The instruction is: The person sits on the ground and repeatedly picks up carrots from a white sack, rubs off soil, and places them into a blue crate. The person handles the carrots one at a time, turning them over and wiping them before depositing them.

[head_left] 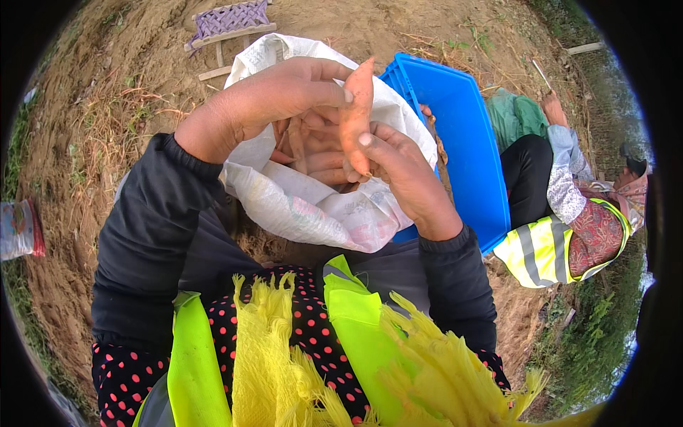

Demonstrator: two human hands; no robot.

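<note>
Both my hands grip one orange sweet potato [357, 114], held upright above an open white woven sack [284, 206]. My left hand [288, 92] pinches its upper half between thumb and fingers. Lower down, my right hand [405, 167] closes round its other end, thumb on the front. Inside the sack lie several more sweet potatoes [324, 160], partly hidden behind my hands and the sack's folded rim.
A blue plastic crate [469, 142] stands right of the sack, with some sweet potatoes along its left side. Beyond it sits a person in a reflective vest [544, 249], beside a green bag [516, 117]. A low stool with purple webbing [231, 20] stands on the soil at the far left.
</note>
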